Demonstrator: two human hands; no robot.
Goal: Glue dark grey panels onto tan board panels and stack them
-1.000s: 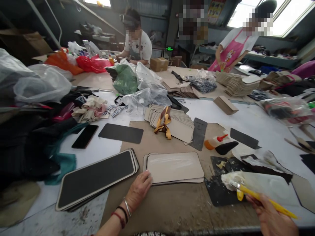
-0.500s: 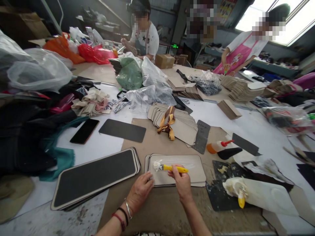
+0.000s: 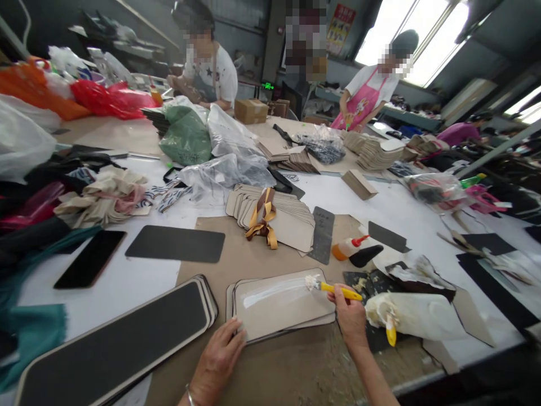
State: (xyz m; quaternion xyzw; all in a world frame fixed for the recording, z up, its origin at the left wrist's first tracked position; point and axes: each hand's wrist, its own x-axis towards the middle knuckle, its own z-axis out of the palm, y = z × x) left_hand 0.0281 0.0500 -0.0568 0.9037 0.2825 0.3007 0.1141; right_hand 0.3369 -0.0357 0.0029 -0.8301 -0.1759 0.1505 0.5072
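Note:
My right hand (image 3: 350,316) is closed around the yellow handle of a glue brush (image 3: 340,290). White paste clumps on its bristles, which touch the right part of a beige rounded panel (image 3: 283,310). A wet whitish streak runs along that panel, the top one of a small stack. At the stack's near left corner, my left hand (image 3: 222,355) rests its outstretched fingertips on the edge. To its left lies a pile of longer, dark-faced panels with pale rims (image 3: 122,338). A white plastic container (image 3: 426,314) with paste at its mouth and another yellow-handled brush (image 3: 391,330) lies on the right.
Beyond the stack are more beige panels (image 3: 291,223) with a brown-yellow ribbon (image 3: 262,223), a dark strip (image 3: 175,243) and a phone (image 3: 91,259). An orange bottle with a red tip (image 3: 349,247) stands near the container. Co-workers stand across the table.
The brush in my right hand has swept rightward along the top panel, leaving a longer streak. My left hand stays at the panel's left corner. The camera view has shifted right.

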